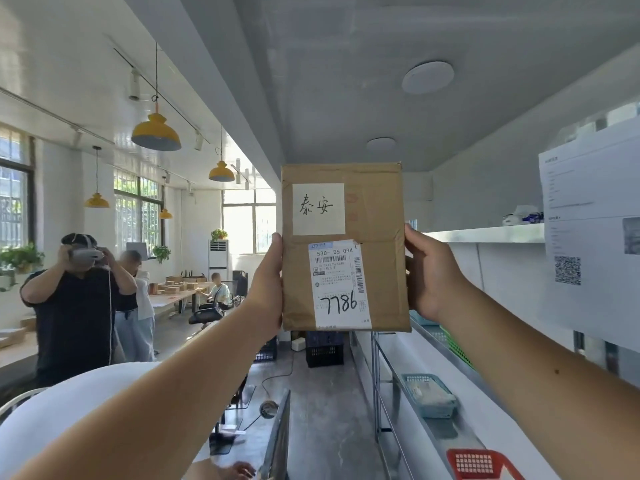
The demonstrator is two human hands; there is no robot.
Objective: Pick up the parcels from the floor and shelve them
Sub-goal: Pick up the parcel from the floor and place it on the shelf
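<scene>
I see left hand (pixel 268 289) and right hand (pixel 427 275) gripping the parcel (pixel 344 247) upright; the teal basket (pixel 437 410) holds something pale.

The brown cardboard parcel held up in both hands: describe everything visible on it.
The flat brown cardboard parcel is upright, facing the camera, creased. A white square note with handwritten characters sits upper left; below, a barcoded shipping label bears handwritten 7786. The left hand grips its left edge, the right hand its right edge.

Yellow pendant lamps (pixel 156 131) hang from the ceiling (pixel 346 81); a person (pixel 76 306) in black wears a headset (pixel 86 253).
</scene>
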